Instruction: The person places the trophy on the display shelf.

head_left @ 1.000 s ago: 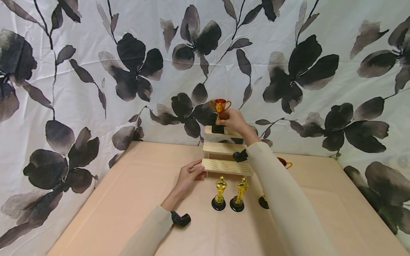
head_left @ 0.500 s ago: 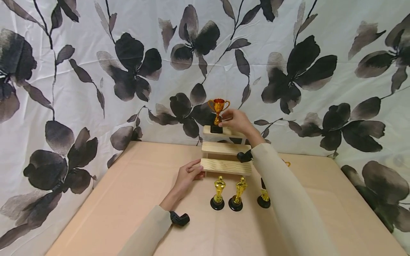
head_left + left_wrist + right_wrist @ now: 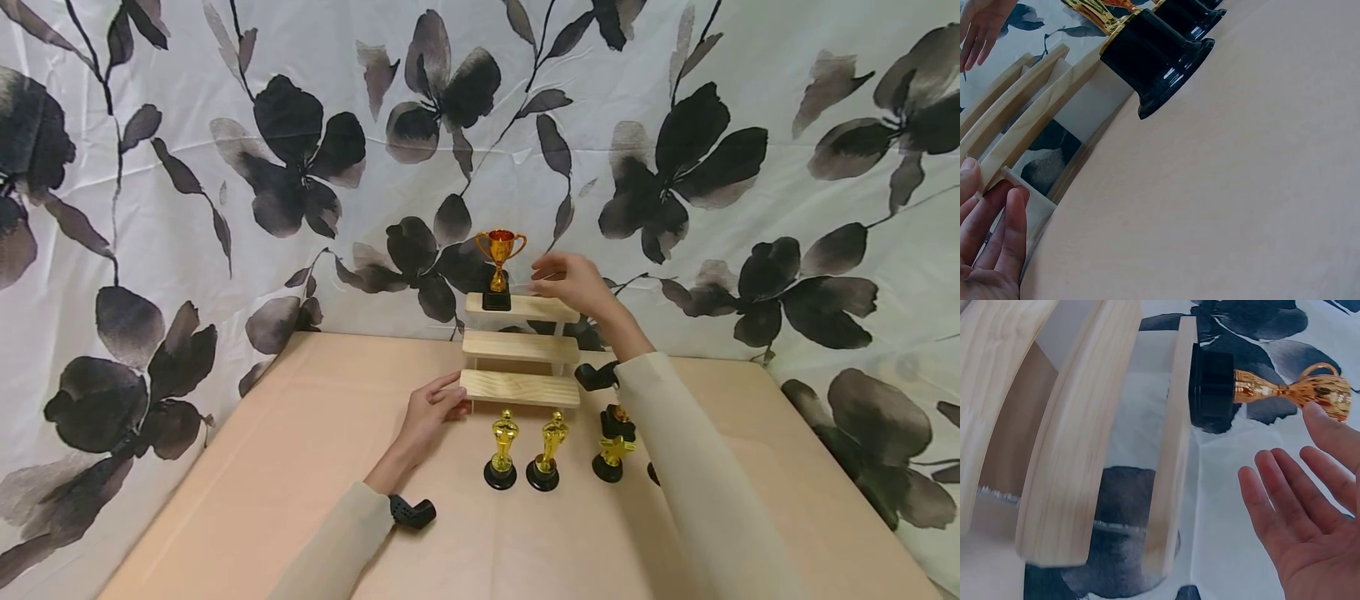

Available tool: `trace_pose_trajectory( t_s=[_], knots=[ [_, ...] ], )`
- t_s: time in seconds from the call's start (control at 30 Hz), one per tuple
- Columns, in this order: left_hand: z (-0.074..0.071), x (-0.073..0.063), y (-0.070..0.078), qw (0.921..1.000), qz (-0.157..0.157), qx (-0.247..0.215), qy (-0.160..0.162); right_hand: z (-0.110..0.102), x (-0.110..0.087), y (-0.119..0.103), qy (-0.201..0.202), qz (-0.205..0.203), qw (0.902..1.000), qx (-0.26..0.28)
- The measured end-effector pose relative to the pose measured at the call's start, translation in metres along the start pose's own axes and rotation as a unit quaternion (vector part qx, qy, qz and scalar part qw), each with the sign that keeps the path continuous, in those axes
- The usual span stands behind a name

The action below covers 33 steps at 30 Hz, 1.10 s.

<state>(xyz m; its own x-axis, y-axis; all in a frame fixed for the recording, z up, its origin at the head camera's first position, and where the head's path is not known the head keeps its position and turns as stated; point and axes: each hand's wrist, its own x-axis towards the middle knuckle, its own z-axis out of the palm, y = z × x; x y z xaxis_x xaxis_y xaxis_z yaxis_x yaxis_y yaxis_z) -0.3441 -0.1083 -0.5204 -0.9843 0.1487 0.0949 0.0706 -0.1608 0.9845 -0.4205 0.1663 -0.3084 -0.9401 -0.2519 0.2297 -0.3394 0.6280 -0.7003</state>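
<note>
A gold trophy cup (image 3: pixel 498 258) with two handles and a black base stands upright at the left end of the top step of a three-step wooden stand (image 3: pixel 521 388). My right hand (image 3: pixel 576 287) is just right of the cup and apart from it. In the right wrist view its fingers (image 3: pixel 1291 509) are spread and hold nothing. With my left hand (image 3: pixel 429 410) I pinch the left end of the lowest step. The left wrist view shows the thumb (image 3: pixel 969 178) on the wood and fingers curled below it.
Two gold figurine trophies (image 3: pixel 501 450) (image 3: pixel 547 452) stand before the stand. Right of them are a gold star trophy (image 3: pixel 612 454) and a black-based cup (image 3: pixel 618 422), partly behind the right sleeve. Another black base (image 3: pixel 653 473) peeks out there. A floral curtain (image 3: pixel 300 167) hangs behind the table.
My right hand has let go of the trophy cup and drawn away to the right. The cup stays on the top step. My left hand keeps its grip on the stand.
</note>
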Motion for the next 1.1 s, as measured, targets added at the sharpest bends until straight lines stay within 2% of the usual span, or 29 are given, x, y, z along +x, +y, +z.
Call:
trace_pose_trajectory(
  t_s=[0.3,0.6,1.1],
  knots=[
    [-0.002,0.001,0.000,1.0000,-0.004,0.002,0.001,-0.013,-0.027,0.005,0.007,-0.013,0.9997,0.020],
    [-0.002,0.001,-0.001,1.0000,0.001,-0.003,-0.004,-0.024,-0.059,0.012,0.045,-0.024,0.9983,-0.028],
    [0.001,0.001,0.001,0.9999,-0.007,0.006,0.006,-0.044,-0.121,0.041,0.079,-0.017,0.9951,-0.056]
  ],
)
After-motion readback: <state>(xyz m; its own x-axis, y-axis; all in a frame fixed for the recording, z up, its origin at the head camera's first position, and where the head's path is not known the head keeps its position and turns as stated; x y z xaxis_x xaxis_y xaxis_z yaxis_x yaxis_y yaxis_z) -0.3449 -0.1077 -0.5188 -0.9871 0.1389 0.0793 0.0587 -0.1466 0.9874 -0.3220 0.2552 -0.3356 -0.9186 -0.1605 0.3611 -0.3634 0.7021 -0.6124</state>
